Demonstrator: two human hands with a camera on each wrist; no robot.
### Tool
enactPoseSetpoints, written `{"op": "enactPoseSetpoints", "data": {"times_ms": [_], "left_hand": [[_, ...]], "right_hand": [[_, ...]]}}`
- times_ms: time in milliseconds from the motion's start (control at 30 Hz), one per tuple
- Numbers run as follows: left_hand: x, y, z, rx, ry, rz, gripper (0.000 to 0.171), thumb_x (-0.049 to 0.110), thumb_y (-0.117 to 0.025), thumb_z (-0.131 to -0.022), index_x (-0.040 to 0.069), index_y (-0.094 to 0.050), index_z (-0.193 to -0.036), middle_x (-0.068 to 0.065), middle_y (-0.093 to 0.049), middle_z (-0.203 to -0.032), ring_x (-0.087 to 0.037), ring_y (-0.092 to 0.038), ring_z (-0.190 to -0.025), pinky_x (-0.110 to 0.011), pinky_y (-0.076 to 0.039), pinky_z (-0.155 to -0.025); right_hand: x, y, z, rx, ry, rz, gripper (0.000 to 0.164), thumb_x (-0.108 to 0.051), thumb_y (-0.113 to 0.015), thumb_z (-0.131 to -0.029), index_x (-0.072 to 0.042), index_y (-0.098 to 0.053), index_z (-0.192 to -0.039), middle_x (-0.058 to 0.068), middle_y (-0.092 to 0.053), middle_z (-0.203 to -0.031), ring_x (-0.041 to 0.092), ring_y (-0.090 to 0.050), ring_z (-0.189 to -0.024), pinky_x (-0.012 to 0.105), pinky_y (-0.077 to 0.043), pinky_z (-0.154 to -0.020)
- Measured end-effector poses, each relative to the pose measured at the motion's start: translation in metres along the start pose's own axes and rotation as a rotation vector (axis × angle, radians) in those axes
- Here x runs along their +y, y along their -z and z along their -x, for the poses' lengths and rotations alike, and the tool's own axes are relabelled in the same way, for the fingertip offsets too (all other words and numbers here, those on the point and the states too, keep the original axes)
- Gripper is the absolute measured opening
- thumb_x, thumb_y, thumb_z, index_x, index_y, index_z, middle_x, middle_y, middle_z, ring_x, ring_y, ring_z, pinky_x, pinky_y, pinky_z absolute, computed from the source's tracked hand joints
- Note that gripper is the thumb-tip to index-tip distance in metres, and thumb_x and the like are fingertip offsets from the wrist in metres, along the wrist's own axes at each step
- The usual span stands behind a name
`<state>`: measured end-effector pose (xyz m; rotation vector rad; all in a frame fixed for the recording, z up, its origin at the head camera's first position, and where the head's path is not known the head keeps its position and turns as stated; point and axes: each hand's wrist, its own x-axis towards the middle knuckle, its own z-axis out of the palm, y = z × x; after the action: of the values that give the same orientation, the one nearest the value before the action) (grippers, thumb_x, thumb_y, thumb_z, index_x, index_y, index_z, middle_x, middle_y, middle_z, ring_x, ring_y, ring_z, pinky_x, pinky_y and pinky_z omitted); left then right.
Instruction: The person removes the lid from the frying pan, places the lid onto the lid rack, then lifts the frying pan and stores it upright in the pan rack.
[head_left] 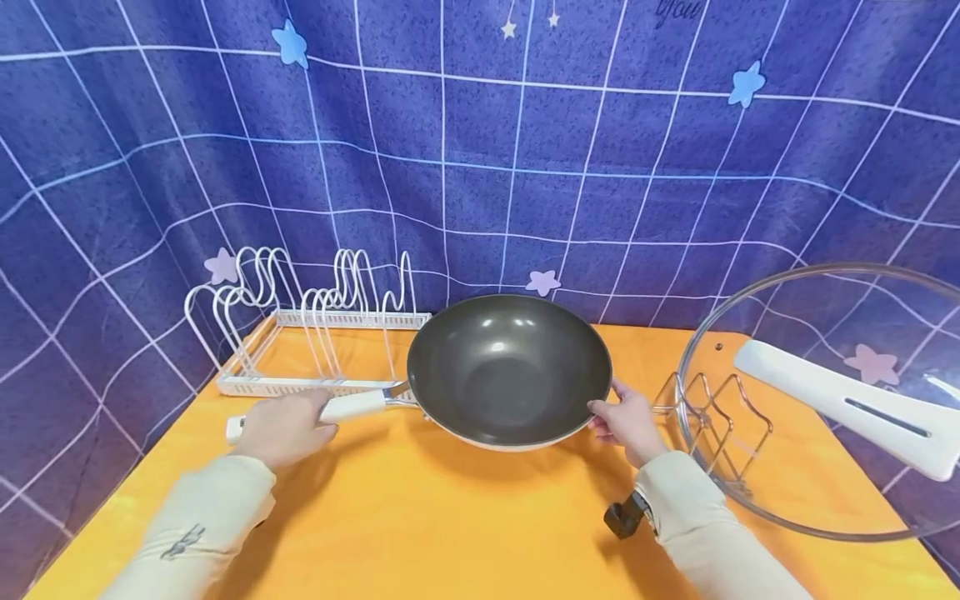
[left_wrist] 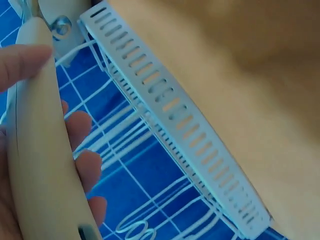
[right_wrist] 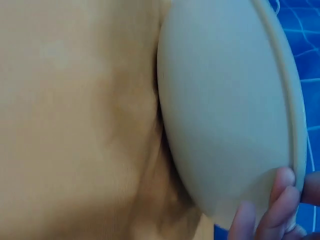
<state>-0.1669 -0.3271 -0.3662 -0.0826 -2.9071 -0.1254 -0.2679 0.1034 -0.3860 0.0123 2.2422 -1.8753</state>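
A dark-lined wok (head_left: 510, 375) with a pale outer side is held over the middle of the orange table, its inside facing me. My left hand (head_left: 288, 425) grips its white handle (head_left: 352, 406); in the left wrist view the fingers (left_wrist: 87, 167) wrap round the handle and the thumb lies across it. At the opposite rim my right hand (head_left: 626, 421) pinches the edge. In the right wrist view several fingertips (right_wrist: 284, 180) press the wok's pale outside (right_wrist: 225, 100) just under the rim. The underside sits close over the cloth there.
A white wire dish rack (head_left: 300, 387) stands behind the left hand, left of the wok. To the right, a large glass lid (head_left: 795, 525) with a white handle (head_left: 840, 400) stands upright by a small metal wire rack (head_left: 720, 425). A blue grid-patterned curtain (head_left: 480, 200) hangs behind the table (head_left: 450, 533).
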Motion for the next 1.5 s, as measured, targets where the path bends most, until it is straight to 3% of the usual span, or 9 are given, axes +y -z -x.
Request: {"op": "enactPoseSetpoints", "data": {"times_ms": [133, 233, 500, 633, 767, 1033, 1233, 1400, 1500], "left_hand": [[0.001, 0.007, 0.006, -0.049, 0.034, 0.013, 0.025, 0.037, -0.067, -0.080, 0.016, -0.054, -0.079, 0.003, -0.055, -0.065, -0.018, -0.053, -0.056, -0.039, -0.040, -0.045], [0.002, 0.008, 0.009, -0.030, 0.062, 0.005, 0.033, 0.044, -0.069, -0.081, 0.016, -0.052, -0.075, 0.004, -0.052, -0.061, -0.016, -0.049, -0.052, -0.037, -0.037, -0.042], [0.007, -0.003, 0.015, 0.192, -0.012, -0.057, 0.037, 0.042, -0.076, -0.074, 0.014, -0.052, -0.069, 0.003, -0.046, -0.053, -0.018, -0.041, -0.043, -0.037, -0.032, -0.038], [0.008, -0.012, 0.015, 0.294, -0.070, -0.082, 0.039, 0.040, -0.077, -0.072, 0.011, -0.052, -0.067, 0.002, -0.042, -0.051, -0.018, -0.038, -0.041, -0.037, -0.032, -0.037], [0.011, -0.015, 0.015, 0.326, -0.060, -0.079, 0.038, 0.039, -0.078, -0.070, 0.009, -0.055, -0.068, 0.000, -0.044, -0.051, -0.020, -0.039, -0.041, -0.038, -0.033, -0.038], [0.013, -0.007, 0.004, 0.304, -0.060, -0.097, 0.036, 0.036, -0.081, -0.069, 0.009, -0.055, -0.068, 0.001, -0.044, -0.051, -0.019, -0.039, -0.041, -0.038, -0.033, -0.037], [0.015, 0.006, 0.006, 0.192, -0.055, -0.070, 0.031, 0.033, -0.077, -0.074, 0.011, -0.055, -0.073, 0.004, -0.045, -0.053, -0.016, -0.042, -0.045, -0.037, -0.036, -0.039], [0.014, 0.006, 0.012, 0.154, -0.080, -0.055, 0.028, 0.033, -0.076, -0.078, 0.010, -0.060, -0.082, 0.006, -0.049, -0.057, -0.015, -0.046, -0.047, -0.037, -0.039, -0.040], [0.011, 0.013, 0.015, 0.068, -0.048, -0.008, 0.027, 0.034, -0.075, -0.080, 0.012, -0.060, -0.084, 0.005, -0.053, -0.061, -0.016, -0.051, -0.052, -0.040, -0.044, -0.045]], "right_hand": [[-0.002, -0.006, 0.012, -0.013, -0.018, 0.033, 0.073, -0.005, -0.055, -0.090, 0.003, -0.017, -0.152, -0.003, -0.060, -0.058, 0.008, -0.055, -0.047, 0.024, -0.052, -0.048], [-0.004, -0.013, 0.019, -0.020, -0.029, 0.016, 0.070, -0.004, -0.054, -0.090, 0.004, -0.019, -0.151, -0.003, -0.060, -0.059, 0.007, -0.053, -0.046, 0.023, -0.051, -0.048], [-0.005, -0.023, 0.015, 0.062, -0.034, -0.163, 0.062, 0.006, -0.047, -0.085, 0.008, -0.029, -0.145, -0.002, -0.057, -0.053, 0.004, -0.054, -0.042, 0.019, -0.052, -0.047], [-0.004, -0.023, 0.008, 0.071, -0.037, -0.156, 0.058, 0.006, -0.046, -0.086, 0.010, -0.032, -0.142, -0.002, -0.056, -0.053, 0.003, -0.053, -0.042, 0.018, -0.052, -0.047], [-0.006, -0.021, 0.003, 0.045, -0.034, -0.127, 0.054, 0.005, -0.047, -0.088, 0.010, -0.033, -0.140, -0.001, -0.057, -0.055, 0.004, -0.053, -0.043, 0.018, -0.052, -0.048], [-0.008, -0.014, -0.008, 0.010, -0.023, -0.112, 0.058, 0.003, -0.047, -0.089, 0.012, -0.027, -0.142, -0.003, -0.059, -0.054, 0.004, -0.055, -0.043, 0.020, -0.054, -0.049], [-0.006, -0.011, -0.010, -0.015, -0.048, -0.143, 0.073, 0.002, -0.048, -0.090, 0.007, -0.009, -0.152, -0.004, -0.060, -0.054, 0.004, -0.057, -0.044, 0.020, -0.054, -0.049], [-0.005, -0.007, -0.010, -0.024, -0.060, -0.146, 0.076, 0.002, -0.047, -0.090, 0.005, -0.005, -0.153, -0.003, -0.060, -0.055, 0.004, -0.056, -0.043, 0.021, -0.055, -0.051], [-0.007, -0.008, -0.009, -0.022, -0.051, -0.143, 0.076, 0.002, -0.048, -0.091, 0.005, -0.005, -0.153, -0.004, -0.061, -0.055, 0.003, -0.056, -0.044, 0.021, -0.055, -0.051]]}}
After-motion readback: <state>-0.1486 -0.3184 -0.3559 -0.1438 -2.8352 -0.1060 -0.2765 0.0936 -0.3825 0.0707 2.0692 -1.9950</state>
